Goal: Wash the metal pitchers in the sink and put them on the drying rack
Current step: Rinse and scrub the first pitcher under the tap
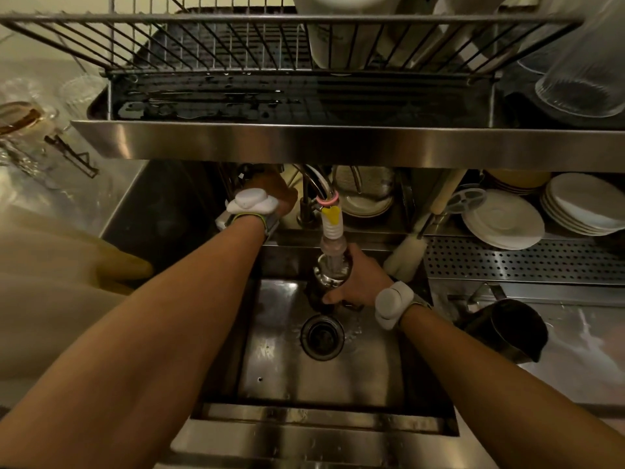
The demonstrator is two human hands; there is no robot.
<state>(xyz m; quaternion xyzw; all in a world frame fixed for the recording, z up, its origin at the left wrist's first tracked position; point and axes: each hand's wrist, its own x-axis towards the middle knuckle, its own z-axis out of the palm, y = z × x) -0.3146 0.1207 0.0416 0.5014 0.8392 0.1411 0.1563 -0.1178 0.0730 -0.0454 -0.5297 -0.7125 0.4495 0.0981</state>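
Forearms [142, 333] over sink [321, 384], shelf [304, 143] overhead.

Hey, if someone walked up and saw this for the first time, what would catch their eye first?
Probably the two bare arms reaching into the steel sink: the right hand holds a metal pitcher up under the faucet hose, while the left hand reaches up behind the tap. Next, the wet drying rack overhead, and a dark pitcher waiting on the counter at right.
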